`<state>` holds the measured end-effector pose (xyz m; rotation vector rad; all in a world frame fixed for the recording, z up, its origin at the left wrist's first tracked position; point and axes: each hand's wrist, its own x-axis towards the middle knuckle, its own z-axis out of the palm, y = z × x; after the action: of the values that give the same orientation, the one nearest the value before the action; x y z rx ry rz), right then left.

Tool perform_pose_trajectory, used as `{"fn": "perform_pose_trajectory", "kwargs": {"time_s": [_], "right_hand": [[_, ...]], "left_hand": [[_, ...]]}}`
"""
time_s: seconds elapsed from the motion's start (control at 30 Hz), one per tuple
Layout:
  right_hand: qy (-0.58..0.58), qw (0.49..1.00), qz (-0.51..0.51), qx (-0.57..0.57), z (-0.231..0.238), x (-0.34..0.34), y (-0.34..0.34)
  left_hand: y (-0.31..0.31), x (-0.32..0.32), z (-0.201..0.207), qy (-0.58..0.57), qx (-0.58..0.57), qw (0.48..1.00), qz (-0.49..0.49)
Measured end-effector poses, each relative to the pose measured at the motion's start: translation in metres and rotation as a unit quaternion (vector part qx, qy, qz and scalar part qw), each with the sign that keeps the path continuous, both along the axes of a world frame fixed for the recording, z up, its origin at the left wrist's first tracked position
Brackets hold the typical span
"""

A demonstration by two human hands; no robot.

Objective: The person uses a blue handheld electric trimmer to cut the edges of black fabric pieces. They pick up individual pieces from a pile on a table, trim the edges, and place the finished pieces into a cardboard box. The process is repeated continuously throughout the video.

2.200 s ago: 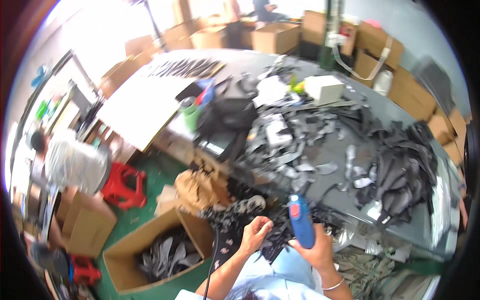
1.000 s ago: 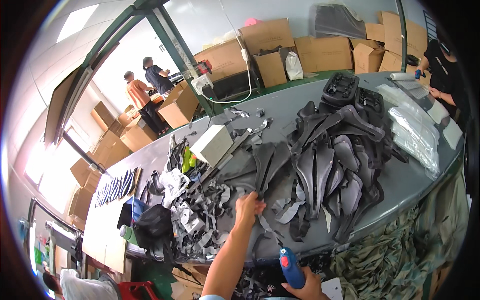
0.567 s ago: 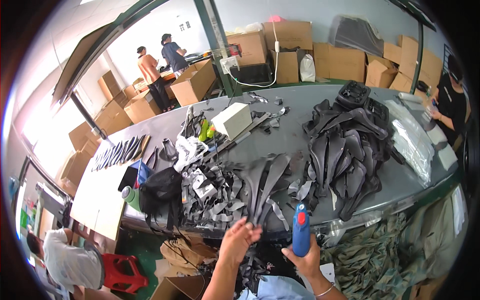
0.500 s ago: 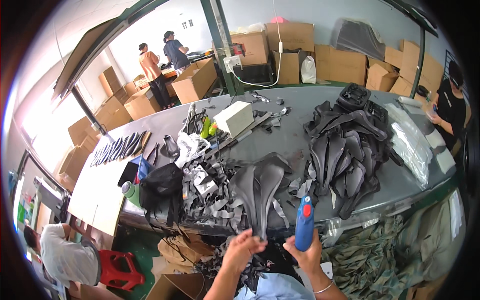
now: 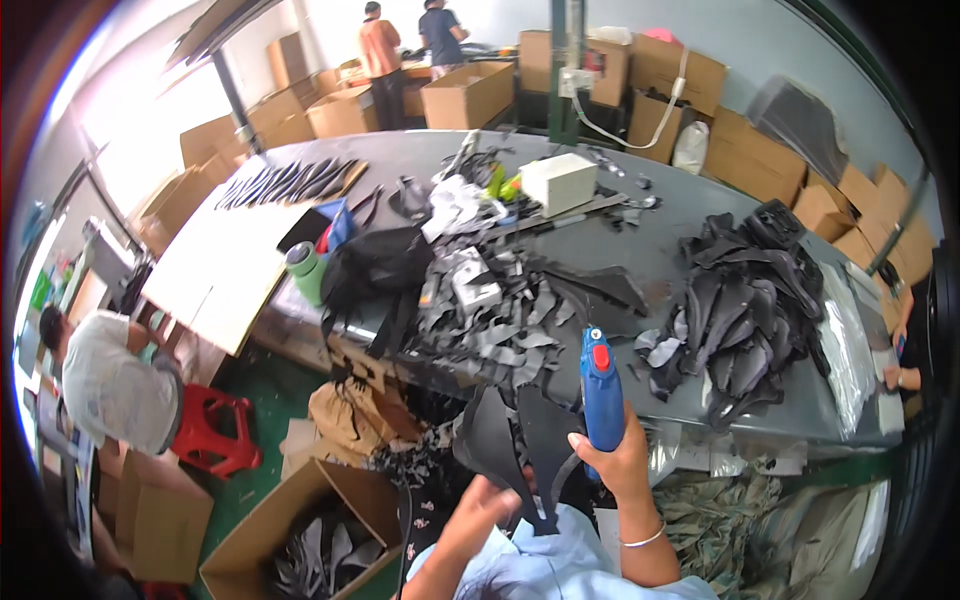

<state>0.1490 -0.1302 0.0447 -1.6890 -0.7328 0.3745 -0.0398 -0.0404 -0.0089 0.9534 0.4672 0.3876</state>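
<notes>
In front of my body, off the table's near edge, is a dark grey bicycle saddle cover (image 5: 488, 436) with a slit down its middle, its narrow end toward me. My left hand (image 5: 484, 512), smeared by motion, is closed at its narrow end. My right hand (image 5: 618, 462) is wrapped round a blue hand-held power tool (image 5: 602, 395) with a red button, held upright just right of the cover. Another dark saddle cover (image 5: 605, 287) lies on the table beyond the tool. Left of it is a heap of grey scraps (image 5: 500, 335).
A pile of dark saddle covers (image 5: 745, 315) lies at the table's right. A black bag (image 5: 375, 275), green bottle (image 5: 304, 275) and white block (image 5: 558, 184) stand on the table. At lower left is a cardboard box (image 5: 235, 560) holding dark pieces; a seated person (image 5: 120, 380) is beyond.
The front saddle cover has come off the table toward my body, with my left hand at its narrow end. The blue tool has risen slightly. The view has shifted left and down.
</notes>
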Motion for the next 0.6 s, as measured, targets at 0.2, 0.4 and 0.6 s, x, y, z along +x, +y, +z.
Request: {"fn": "perform_pose_trajectory", "kwargs": {"time_s": [0.2, 0.4, 0.6], "right_hand": [[-0.048, 0.998, 0.026, -0.012, 0.002, -0.012, 0.006], [-0.138, 0.982, 0.095, -0.085, -0.006, -0.043, 0.005], [-0.247, 0.937, 0.215, -0.120, 0.002, -0.078, 0.001]], "left_hand": [[0.040, -0.010, 0.028, -0.179, -0.251, 0.950, 0.045], [0.030, 0.002, 0.042, -0.174, -0.119, 0.944, 0.254], [0.021, 0.015, 0.036, -0.206, 0.035, 0.909, 0.361]]}}
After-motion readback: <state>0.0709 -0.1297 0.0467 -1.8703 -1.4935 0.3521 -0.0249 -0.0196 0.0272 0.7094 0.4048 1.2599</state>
